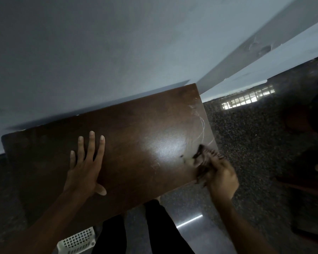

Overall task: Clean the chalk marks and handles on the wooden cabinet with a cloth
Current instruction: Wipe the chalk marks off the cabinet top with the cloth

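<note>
Right fingers: curled round a dark cloth (204, 158); the right hand (222, 176) is blurred, so the exact grip cannot be told.
Left fingers (91, 143): laid straight and spread, nothing held; the left hand (84, 167) is pressed flat on the wood.
Cloth: bunched against the cabinet top (127, 134), at its near right corner.
Chalk marks (202, 123): thin white curved lines along the right edge, just beyond the cloth; judged not yet wiped.
Handles: not in view.
Step judged: rubbing of the right-hand chalk lines.
Technique: strokes are best carried along the lines toward the far corner, under firm, even pressure. A clean face of cloth should be turned out so chalk is lifted, not smeared.
Bracing: the cabinet is best steadied by the flat left palm.
Check: residue can be looked for in the glossy glare patch.
Floor: a white basket (77, 241) is seen below the near edge.
</note>
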